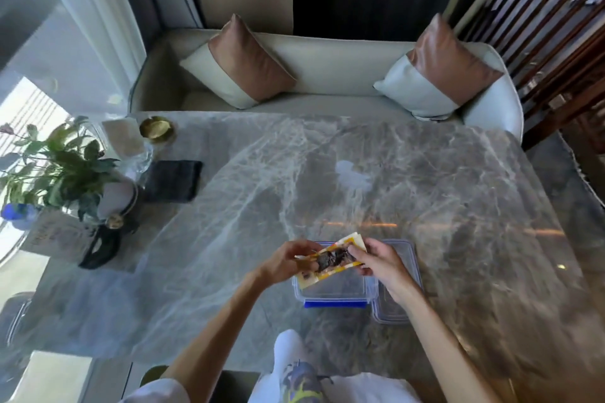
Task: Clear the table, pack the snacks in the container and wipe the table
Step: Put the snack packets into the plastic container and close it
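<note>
Over a clear plastic container (334, 294) with blue clips, both hands hold a yellow and white snack packet (322, 263). The packet is pulled open and something dark shows inside it. My left hand (288, 260) grips its left end and my right hand (381, 260) grips its right end. The container stands near the front edge of the grey marble table (425, 180). Its clear lid (393, 304) lies flat just to its right, partly under my right forearm.
A dark folded cloth (173, 180) lies at the left, beside a potted plant (55, 167), a glass, a brass dish (157, 129) and a black item. A pale smear (353, 177) marks the table's middle. A cream sofa with two cushions stands behind.
</note>
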`<action>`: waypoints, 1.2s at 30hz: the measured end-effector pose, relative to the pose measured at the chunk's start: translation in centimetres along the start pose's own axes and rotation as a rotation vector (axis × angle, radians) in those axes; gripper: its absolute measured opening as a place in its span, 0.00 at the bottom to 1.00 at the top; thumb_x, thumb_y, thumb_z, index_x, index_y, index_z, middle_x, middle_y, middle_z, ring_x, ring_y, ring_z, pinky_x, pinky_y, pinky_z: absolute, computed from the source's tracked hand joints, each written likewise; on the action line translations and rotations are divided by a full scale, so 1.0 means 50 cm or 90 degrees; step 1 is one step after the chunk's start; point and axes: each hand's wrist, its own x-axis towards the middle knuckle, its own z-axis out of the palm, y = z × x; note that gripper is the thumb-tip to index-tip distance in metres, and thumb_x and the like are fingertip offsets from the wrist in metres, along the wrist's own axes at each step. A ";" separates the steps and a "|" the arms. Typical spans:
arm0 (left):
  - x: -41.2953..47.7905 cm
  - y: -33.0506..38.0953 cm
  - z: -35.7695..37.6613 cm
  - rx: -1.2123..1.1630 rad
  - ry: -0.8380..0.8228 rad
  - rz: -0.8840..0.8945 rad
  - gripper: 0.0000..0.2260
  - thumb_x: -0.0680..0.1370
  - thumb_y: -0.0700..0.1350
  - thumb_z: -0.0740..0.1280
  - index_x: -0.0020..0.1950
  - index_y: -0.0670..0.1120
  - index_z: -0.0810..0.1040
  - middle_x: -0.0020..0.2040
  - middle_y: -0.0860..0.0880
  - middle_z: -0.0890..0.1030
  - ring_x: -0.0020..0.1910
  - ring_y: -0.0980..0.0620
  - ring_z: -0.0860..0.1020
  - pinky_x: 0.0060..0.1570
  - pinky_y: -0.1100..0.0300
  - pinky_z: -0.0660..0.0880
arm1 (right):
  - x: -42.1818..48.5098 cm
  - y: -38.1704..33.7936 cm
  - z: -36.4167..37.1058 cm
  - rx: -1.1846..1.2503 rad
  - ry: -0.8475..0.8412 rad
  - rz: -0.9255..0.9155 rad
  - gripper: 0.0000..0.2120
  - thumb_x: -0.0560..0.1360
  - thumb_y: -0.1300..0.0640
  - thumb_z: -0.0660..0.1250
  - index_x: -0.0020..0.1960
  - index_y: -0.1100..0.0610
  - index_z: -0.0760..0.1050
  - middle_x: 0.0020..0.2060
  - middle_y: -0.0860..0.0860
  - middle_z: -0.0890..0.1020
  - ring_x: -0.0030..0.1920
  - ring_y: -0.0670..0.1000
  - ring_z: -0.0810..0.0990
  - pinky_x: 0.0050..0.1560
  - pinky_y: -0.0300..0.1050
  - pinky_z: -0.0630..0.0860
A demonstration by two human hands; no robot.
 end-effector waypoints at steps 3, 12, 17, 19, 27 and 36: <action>0.006 -0.013 0.013 -0.170 0.088 -0.025 0.11 0.74 0.31 0.69 0.54 0.41 0.76 0.41 0.43 0.78 0.30 0.56 0.77 0.36 0.63 0.75 | 0.006 0.010 -0.014 0.053 0.066 0.022 0.09 0.76 0.57 0.70 0.52 0.61 0.79 0.39 0.51 0.82 0.33 0.47 0.76 0.31 0.38 0.73; 0.039 -0.072 0.067 -0.343 0.250 -0.048 0.07 0.73 0.30 0.69 0.48 0.40 0.78 0.37 0.47 0.86 0.33 0.53 0.83 0.37 0.59 0.82 | 0.039 0.071 -0.045 0.081 0.066 0.090 0.07 0.77 0.61 0.67 0.54 0.63 0.77 0.42 0.56 0.82 0.36 0.52 0.78 0.29 0.37 0.78; 0.069 -0.093 0.116 -0.261 0.341 -0.133 0.06 0.77 0.32 0.65 0.44 0.42 0.76 0.35 0.46 0.79 0.33 0.50 0.78 0.38 0.55 0.78 | 0.065 0.129 -0.037 0.011 0.099 0.163 0.11 0.79 0.68 0.61 0.59 0.62 0.76 0.49 0.57 0.80 0.49 0.54 0.79 0.46 0.44 0.78; 0.082 -0.102 0.132 -0.196 0.324 -0.165 0.11 0.78 0.32 0.62 0.39 0.44 0.74 0.32 0.48 0.75 0.32 0.52 0.72 0.34 0.60 0.71 | 0.076 0.144 -0.028 -0.061 0.088 0.182 0.14 0.79 0.68 0.58 0.61 0.61 0.75 0.51 0.57 0.81 0.51 0.54 0.78 0.50 0.47 0.76; 0.131 -0.128 0.154 -0.050 0.283 -0.263 0.10 0.76 0.28 0.57 0.45 0.40 0.74 0.35 0.49 0.74 0.35 0.52 0.72 0.31 0.67 0.68 | 0.103 0.145 -0.005 -0.228 0.048 0.225 0.20 0.77 0.67 0.54 0.65 0.58 0.71 0.63 0.56 0.75 0.54 0.51 0.71 0.54 0.38 0.63; 0.146 -0.147 0.151 -0.053 0.310 -0.297 0.13 0.76 0.32 0.62 0.59 0.38 0.71 0.46 0.43 0.76 0.45 0.49 0.75 0.46 0.55 0.74 | 0.132 0.147 0.000 -0.218 0.025 0.264 0.18 0.77 0.66 0.57 0.64 0.59 0.74 0.63 0.56 0.78 0.55 0.52 0.74 0.53 0.39 0.66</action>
